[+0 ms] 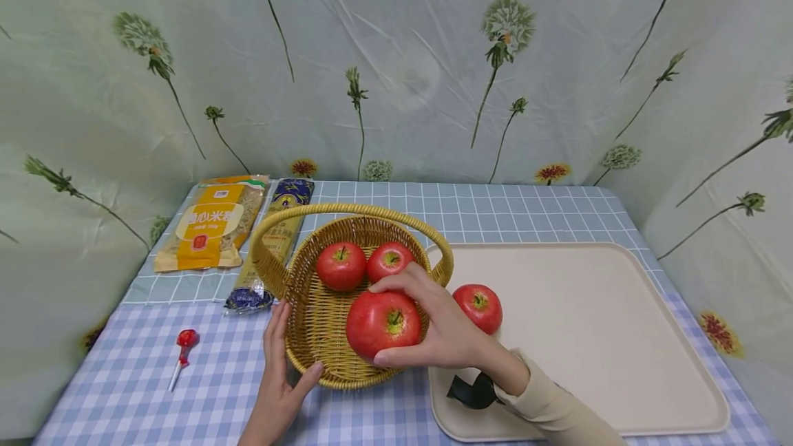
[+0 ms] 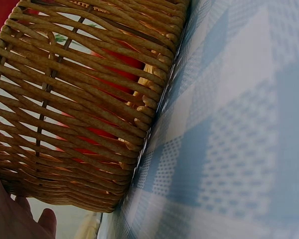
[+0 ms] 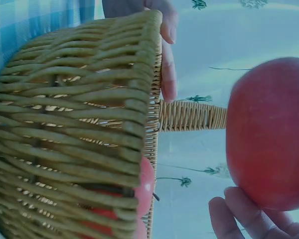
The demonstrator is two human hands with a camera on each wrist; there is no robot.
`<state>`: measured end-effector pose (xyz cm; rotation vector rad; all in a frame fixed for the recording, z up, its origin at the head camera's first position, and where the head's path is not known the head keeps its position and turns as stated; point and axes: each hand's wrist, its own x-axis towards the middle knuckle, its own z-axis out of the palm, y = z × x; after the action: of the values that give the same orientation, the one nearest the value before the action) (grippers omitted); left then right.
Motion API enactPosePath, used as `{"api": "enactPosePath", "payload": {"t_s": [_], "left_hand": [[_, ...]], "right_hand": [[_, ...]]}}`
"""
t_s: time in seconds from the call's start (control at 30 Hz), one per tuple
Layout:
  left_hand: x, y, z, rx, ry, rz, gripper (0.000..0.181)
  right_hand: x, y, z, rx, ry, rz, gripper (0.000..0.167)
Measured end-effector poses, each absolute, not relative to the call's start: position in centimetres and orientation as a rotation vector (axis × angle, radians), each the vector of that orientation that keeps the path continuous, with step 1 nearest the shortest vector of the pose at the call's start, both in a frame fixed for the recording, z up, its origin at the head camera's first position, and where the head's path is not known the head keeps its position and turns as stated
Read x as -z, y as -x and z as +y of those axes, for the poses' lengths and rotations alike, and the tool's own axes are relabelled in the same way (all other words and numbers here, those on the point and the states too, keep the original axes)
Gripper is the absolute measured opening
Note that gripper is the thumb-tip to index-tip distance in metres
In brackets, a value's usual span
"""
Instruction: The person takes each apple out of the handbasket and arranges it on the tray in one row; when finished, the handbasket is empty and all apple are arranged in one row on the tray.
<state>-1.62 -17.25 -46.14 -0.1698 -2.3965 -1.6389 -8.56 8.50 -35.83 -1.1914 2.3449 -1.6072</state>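
In the head view my right hand [image 1: 440, 325] grips a red apple [image 1: 382, 324] between thumb and fingers, over the front right of a wicker basket [image 1: 322, 356]. The right wrist view shows this held apple [image 3: 269, 134] above the basket's rim, apart from it. Inside the basket, two more apples [image 1: 341, 266] sit side by side at the back. My left hand [image 1: 279, 370] rests against the basket's left front side, thumb at the front rim, fingers extended along the wall. Part of that hand [image 2: 15, 214] shows in the left wrist view beside the weave.
A beige tray [image 1: 588, 343] lies to the right, with another apple [image 1: 480, 308] at its left side. Behind and left of the basket are a yellow food bag [image 1: 210, 226] and a spaghetti packet [image 1: 250, 291]. A red lollipop [image 1: 186, 343] lies on the checked cloth. The basket handle [image 1: 347, 209] arches upward.
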Motion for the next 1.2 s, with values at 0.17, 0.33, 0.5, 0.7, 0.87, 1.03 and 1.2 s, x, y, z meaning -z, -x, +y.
{"api": "enactPosePath", "payload": {"t_s": [0.17, 0.33, 0.5, 0.7, 0.87, 1.03, 1.2], "left_hand": [[46.2, 1.6, -17.3, 1.654, 0.164, -2.388, 0.094], [46.3, 1.6, -17.3, 1.658, 0.202, -2.363, 0.094], [46.3, 1.6, -17.3, 1.662, 0.204, -2.364, 0.094], [46.3, 1.6, -17.3, 1.656, 0.223, -2.354, 0.094], [46.3, 1.6, -17.3, 1.645, 0.233, -2.36, 0.093], [46.2, 1.6, -17.3, 1.646, 0.221, -2.366, 0.093], [46.2, 1.6, -17.3, 1.64, 0.231, -2.362, 0.093]], "right_hand": [[36.2, 7.8, 9.5, 1.704, 1.196, 2.365, 0.062], [36.4, 7.2, 10.8, 1.786, 1.216, 2.364, 0.062], [36.5, 6.9, 12.0, 1.873, 1.203, 2.345, 0.064], [36.5, 6.6, 13.8, 1.967, 1.136, 2.358, 0.066], [36.6, 6.6, 15.6, 1.971, 1.036, 2.475, 0.067], [36.6, 6.7, 17.3, 2.002, 0.853, 2.591, 0.07], [36.7, 7.0, 18.5, 2.073, 0.678, 2.663, 0.07]]}}
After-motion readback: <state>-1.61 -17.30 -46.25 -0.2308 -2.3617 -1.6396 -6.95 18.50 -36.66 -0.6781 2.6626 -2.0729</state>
